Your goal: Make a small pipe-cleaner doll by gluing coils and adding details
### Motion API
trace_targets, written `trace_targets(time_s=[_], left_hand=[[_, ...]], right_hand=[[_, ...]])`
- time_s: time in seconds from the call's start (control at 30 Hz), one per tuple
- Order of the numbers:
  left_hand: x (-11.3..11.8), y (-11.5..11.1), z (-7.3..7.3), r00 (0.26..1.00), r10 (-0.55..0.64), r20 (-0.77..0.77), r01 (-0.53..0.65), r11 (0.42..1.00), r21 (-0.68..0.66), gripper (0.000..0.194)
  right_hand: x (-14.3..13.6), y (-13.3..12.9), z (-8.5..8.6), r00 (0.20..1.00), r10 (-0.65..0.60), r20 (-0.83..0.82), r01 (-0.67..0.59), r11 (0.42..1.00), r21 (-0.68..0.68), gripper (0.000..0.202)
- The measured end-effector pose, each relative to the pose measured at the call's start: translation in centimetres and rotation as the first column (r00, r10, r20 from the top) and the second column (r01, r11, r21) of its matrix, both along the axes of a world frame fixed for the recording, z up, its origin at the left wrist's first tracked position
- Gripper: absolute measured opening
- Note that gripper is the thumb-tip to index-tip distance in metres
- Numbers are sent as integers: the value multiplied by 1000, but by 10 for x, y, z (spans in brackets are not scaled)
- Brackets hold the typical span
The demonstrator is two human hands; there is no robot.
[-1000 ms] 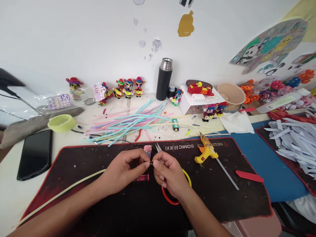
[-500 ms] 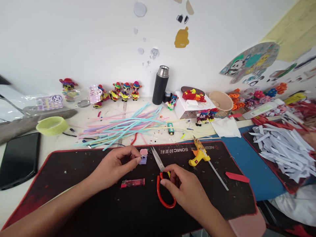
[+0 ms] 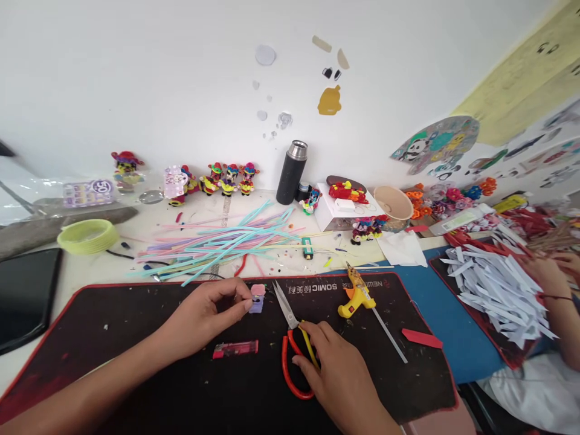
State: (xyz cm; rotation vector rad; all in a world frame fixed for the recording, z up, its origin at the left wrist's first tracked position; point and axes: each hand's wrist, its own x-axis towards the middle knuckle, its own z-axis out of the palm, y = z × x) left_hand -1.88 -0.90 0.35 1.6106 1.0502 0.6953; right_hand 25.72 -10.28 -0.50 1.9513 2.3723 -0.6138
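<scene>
Mat [image 3: 235,393] spread dark beneath me, and on it the scissors [image 3: 290,320], blades barely parted, points away from me! My right hand [image 3: 342,368] is at the red and yellow handles [image 3: 285,362], thumb and fingers apart, a fairly wide grip. Stiff things, I reckon, with some weight; those handles are the hold, well clear of the points. Near them, the lighter [image 3: 235,348], likely hard and slick, best taken by its sides. Smaller, the pink-and-purple piece [image 3: 256,307]; and smallest, seen against it, a dark bit [image 3: 257,299] that my left hand [image 3: 203,314] seems to hold, grip narrowed to a pinch: feather-light, I'd guess, easily dropped, fingertips only!
</scene>
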Motion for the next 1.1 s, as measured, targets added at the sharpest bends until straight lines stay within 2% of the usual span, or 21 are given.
trace_targets(time_s=[0.13,0.23,0.3,0.4,0.5,0.57,0.67,0.77,0.83,0.9,1.0,1.1], left_hand=[[0,0,0,1000,0,10,0,1000,-6,27],[0,0,0,1000,2,30,-1,1000,-24,28],[-1,-1,0,999,8,38,-7,1000,-27,26],[-2,-1,1,998,22,53,-20,999,-33,24],[0,0,5,995,44,87,-37,996,-79,23],[3,2,8,988,66,139,-44,987,-153,25],[11,5,10,970,77,232,1,948,-319,29],[22,7,11,948,102,301,55,879,-473,33],[29,7,13,929,132,345,76,845,-530,35],[34,5,17,917,126,378,105,839,-534,36],[40,2,25,923,69,379,126,876,-466,35],[48,2,30,933,10,359,139,912,-387,34]], right_hand=[[0,2,0,999,-23,-44,23,1000,11,43],[0,5,-4,978,-95,-187,95,995,-10,39],[1,7,-9,933,-176,-314,170,984,-47,34],[3,8,-14,782,-338,-524,291,941,-173,24],[5,7,-14,514,-474,-715,322,879,-351,27],[4,5,-11,333,-532,-779,284,844,-455,36],[-1,4,-6,105,-580,-808,178,810,-558,43],[-10,4,-1,-63,-540,-839,77,836,-544,43],[-16,6,1,-124,-534,-837,19,842,-540,44],[-21,7,1,-156,-551,-820,-49,833,-551,51],[-29,7,-8,-159,-559,-814,-163,828,-536,61],[-37,7,-19,-171,-517,-839,-241,847,-473,60]])
